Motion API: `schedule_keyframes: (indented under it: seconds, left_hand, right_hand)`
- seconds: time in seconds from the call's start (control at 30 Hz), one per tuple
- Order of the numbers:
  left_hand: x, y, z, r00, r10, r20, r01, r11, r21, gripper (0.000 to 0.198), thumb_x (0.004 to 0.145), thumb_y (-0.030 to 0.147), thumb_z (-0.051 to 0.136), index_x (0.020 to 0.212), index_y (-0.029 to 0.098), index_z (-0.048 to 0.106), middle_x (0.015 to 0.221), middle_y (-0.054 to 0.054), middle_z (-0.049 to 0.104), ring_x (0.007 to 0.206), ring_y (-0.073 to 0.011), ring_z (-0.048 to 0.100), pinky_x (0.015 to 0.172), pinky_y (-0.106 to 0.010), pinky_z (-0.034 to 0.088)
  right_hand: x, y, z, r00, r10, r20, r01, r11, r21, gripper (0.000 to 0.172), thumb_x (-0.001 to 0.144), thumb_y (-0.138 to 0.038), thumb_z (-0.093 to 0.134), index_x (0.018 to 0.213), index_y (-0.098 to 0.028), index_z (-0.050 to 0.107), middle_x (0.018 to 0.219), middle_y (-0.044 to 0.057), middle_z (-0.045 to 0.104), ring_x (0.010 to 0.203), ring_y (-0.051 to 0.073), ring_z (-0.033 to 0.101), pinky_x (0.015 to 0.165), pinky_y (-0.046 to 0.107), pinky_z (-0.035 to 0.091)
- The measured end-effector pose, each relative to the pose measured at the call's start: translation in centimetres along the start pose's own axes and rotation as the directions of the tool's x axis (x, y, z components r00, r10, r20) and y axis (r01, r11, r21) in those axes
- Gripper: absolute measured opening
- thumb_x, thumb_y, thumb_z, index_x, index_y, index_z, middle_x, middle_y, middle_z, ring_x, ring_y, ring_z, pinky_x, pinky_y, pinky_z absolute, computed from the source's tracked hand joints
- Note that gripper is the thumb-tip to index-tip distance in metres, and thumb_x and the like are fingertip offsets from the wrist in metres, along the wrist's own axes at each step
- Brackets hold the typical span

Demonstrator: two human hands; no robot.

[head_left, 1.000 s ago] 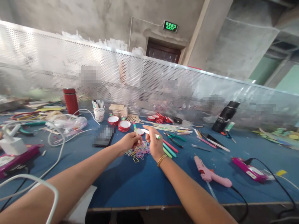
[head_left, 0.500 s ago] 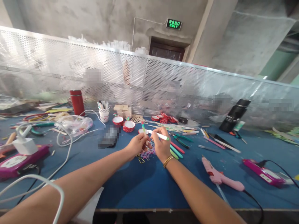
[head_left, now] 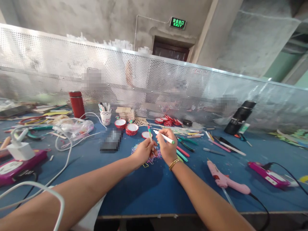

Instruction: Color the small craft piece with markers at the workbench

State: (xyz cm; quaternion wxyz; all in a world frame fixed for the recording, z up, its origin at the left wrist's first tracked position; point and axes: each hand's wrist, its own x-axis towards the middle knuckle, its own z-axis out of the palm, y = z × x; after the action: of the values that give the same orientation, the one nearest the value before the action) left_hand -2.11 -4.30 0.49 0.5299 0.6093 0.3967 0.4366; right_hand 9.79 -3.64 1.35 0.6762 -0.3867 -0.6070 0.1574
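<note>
red flask (head_left: 77, 106), black bottle (head_left: 240, 118)

I can pass low over the flat blue bench (head_left: 146, 195), short of the bare left hand (head_left: 142, 152) and braceleted right hand (head_left: 167, 147); a pink pistol-shaped glue gun (head_left: 223, 180) blocks rightward, a looped white cable (head_left: 62, 205) leftward.

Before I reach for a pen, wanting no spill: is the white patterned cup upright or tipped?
Upright: the white patterned cup stands on the blue table, with pens sticking up from its top.
</note>
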Motion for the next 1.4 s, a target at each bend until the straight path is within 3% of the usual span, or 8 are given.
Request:
schedule_keyframes:
  seconds: [0.2, 0.53, 0.9, 1.17, 1.4]
  left_hand:
    - [-0.4, 1.0, 0.1, 0.997, -0.078, 0.008, 0.078, 0.996, -0.038, 0.018, 0.089, 0.033, 0.046, 0.078, 0.02, 0.053, 0.059, 0.0, 0.061, 0.045, -0.0096, 0.05, 0.046, -0.021, 0.03]
    - [-0.5, 1.5, -0.3, 0.995, -0.103, -0.007, 0.103, 0.993, -0.059, 0.025, 0.085, 0.041, 0.052, 0.077, 0.017, 0.056, 0.072, 0.0, 0.061, 0.05, -0.0066, 0.052, 0.043, -0.019, 0.027]
    - [-0.5, 1.9, -0.6, 0.994, -0.108, -0.002, 0.108, 0.994, 0.0, 0.023, 0.09, 0.037, 0.042, 0.08, 0.019, 0.053, 0.057, 0.002, 0.058, 0.041, -0.0068, 0.045, 0.042, -0.019, 0.026]
    - [-0.7, 0.8, 0.1, 0.983, -0.105, 0.154, 0.088, 0.99, 0.113, 0.022, 0.083, 0.038, 0.052, 0.074, 0.019, 0.055, 0.056, -0.001, 0.064, 0.039, -0.0085, 0.048, 0.043, -0.021, 0.03]
    - [-0.6, 1.7, -0.2, 0.987, -0.135, 0.085, 0.129, 0.989, 0.073, 0.024, 0.085, 0.039, 0.049, 0.074, 0.018, 0.053, 0.055, 0.0, 0.064, 0.038, -0.0075, 0.048, 0.043, -0.019, 0.03]
  right_hand:
    - [0.4, 0.1, -0.2, 0.999, -0.012, -0.048, 0.012, 1.0, -0.013, 0.007, 0.083, -0.027, 0.056, 0.084, -0.02, 0.056, 0.07, -0.001, 0.06, 0.062, 0.013, 0.057, 0.059, 0.026, 0.046]
    - [0.2, -0.1, -0.5, 0.998, -0.035, -0.051, 0.034, 0.999, -0.02, 0.01, 0.084, -0.028, 0.054, 0.078, -0.02, 0.053, 0.065, -0.002, 0.058, 0.059, 0.013, 0.055, 0.059, 0.026, 0.045]
    - [0.3, -0.4, -0.5, 0.996, -0.065, -0.059, 0.065, 0.998, -0.001, 0.009, 0.083, -0.027, 0.056, 0.079, -0.021, 0.051, 0.067, -0.002, 0.057, 0.06, 0.013, 0.056, 0.059, 0.026, 0.046]
    - [1.0, -0.6, -1.2, 0.991, -0.063, -0.116, 0.065, 0.998, 0.009, 0.009, 0.084, -0.027, 0.054, 0.079, -0.02, 0.052, 0.067, -0.001, 0.059, 0.06, 0.013, 0.057, 0.058, 0.026, 0.046]
    - [0.7, -0.3, -0.9, 0.995, -0.058, -0.083, 0.061, 0.997, 0.036, 0.011, 0.085, -0.029, 0.054, 0.079, -0.02, 0.053, 0.067, -0.002, 0.059, 0.061, 0.013, 0.058, 0.059, 0.026, 0.046]
